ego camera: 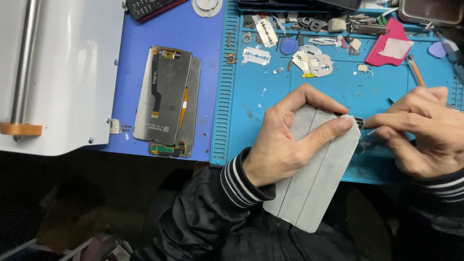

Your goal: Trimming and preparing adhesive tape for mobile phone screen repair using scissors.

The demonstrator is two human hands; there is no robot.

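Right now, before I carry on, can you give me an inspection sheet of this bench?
Surface: blue ribbed work mat, scuffed, over a darker blue pad.
Job's things: grey panel, overhanging the bench edge.
Clutter: two stacked phone screens face down; razor blades, pink tray, small metal parts.
Grippers: left hand grips the panel; right hand pinches a thin tool at its top corner.
Cables: orange flex ribbon on the screens.
Surroundings: white machine at left.

You wear a black jacket of shiny, creased cloth; its 2 knit cuffs carry thin white stripes on black; your left hand [280, 145] and right hand [425, 135] are bare.
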